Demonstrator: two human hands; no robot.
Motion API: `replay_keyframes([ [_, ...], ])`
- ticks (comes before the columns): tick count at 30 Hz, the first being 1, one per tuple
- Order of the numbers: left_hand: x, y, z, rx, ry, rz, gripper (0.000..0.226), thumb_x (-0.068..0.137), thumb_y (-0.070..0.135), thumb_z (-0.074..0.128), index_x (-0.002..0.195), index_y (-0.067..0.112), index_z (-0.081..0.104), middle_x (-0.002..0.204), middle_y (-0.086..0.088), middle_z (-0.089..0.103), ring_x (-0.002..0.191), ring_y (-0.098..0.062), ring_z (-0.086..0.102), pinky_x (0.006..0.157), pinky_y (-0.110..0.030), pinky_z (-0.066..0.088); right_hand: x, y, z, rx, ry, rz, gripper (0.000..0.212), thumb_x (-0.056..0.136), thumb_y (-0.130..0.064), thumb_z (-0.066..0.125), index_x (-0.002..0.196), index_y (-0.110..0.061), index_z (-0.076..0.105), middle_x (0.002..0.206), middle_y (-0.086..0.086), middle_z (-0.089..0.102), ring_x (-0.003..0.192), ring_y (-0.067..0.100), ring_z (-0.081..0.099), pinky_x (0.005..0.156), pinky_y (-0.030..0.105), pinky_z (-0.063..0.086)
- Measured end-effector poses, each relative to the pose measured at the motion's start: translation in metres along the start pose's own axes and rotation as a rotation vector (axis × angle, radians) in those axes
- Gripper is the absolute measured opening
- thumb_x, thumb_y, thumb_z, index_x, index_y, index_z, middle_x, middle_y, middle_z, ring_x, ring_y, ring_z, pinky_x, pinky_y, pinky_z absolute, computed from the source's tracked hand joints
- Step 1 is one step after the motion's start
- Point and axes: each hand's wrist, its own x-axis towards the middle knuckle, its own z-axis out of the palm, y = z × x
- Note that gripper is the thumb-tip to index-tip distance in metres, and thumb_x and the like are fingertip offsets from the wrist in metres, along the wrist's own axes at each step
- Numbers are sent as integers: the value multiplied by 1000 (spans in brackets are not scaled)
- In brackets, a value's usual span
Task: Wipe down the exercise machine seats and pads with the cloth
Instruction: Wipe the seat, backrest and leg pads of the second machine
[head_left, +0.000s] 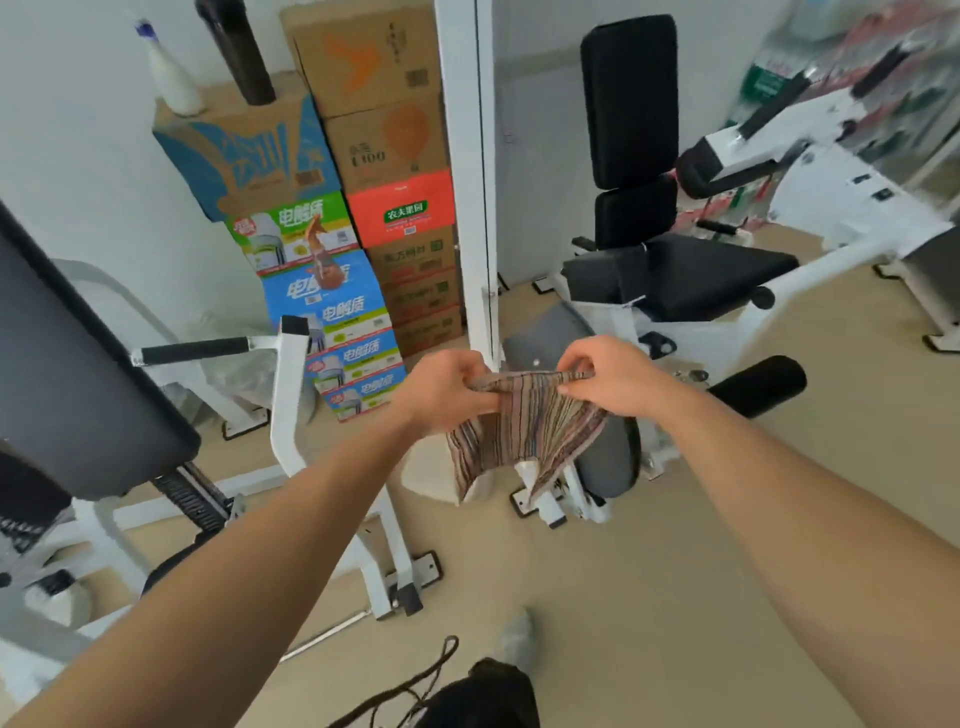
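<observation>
Right at the bottom edge there's a dark trouser leg (488, 696) and a grey-socked foot (518, 636) on the beige floor (649, 597), with a dark cord (415, 686) looping beside them. Both bare forearms stretch out from the lower corners and meet in the middle of the view.

The left hand (447, 389) and right hand (613, 376) are holding the striped cloth (524, 431) up in the air between them. Left fingers (475, 371) are closed, pinching the cloth's top left corner; right fingers (574, 364) are pinched shut on the top right edge, so the top edge runs fairly taut from hand to hand while the rest hangs down loose, with a pale underside showing at the bottom. It's not touching any pad, just hanging in front of a grey seat (608, 457) on a white-framed machine.

Off to the left sits a big dark angled pad (78, 374) on another white machine, with a black-grip handle (195, 351) sticking out near it.

Further back on the right is the black seat (696, 270) with a tall black back pad (628, 98) above it, plus a black roller pad (761, 384) nearer in. A white post (470, 182) rises mid-frame. Against the far wall stand stacked cardboard boxes (363, 156), with a white bottle (169, 78) and a dark bottle (236, 49) on top.
</observation>
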Motion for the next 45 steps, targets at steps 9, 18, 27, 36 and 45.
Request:
replay_keyframes([
  [9,140,119,58,-124,-99,117,16,85,25,74,89,25,58,89,11,65,80,-7,62,67,-22,49,45,123,-132,-55,-1,118,13,91,-33,71,101,-30,64,104,-6,63,89,10,65,64,25,48],
  [18,254,277,127,-107,-355,177,20,94,34,61,103,23,76,93,8,71,87,-10,66,78,-23,49,61,247,-259,-31,-104,336,13,86,-22,56,75,-16,54,79,8,58,74,21,58,70,37,40],
  [27,357,428,221,-131,-311,187,17,93,32,63,98,19,73,95,-1,73,92,-18,68,91,-38,52,62,409,-382,46,-95,358,37,87,-24,58,113,2,64,118,24,67,101,38,67,82,39,47],
  [36,453,597,334,-101,-253,96,25,94,28,60,109,12,71,103,-8,72,97,-24,66,92,-39,52,64,583,-524,107,-51,342,20,92,-22,57,96,-5,67,92,12,70,81,26,63,66,31,42],
  [45,601,701,410,-50,-307,116,20,92,16,55,106,14,69,91,-3,69,90,-21,64,83,-33,50,143,729,-629,87,-61,328,24,91,-23,58,94,0,62,88,25,60,83,39,60,73,41,44],
])
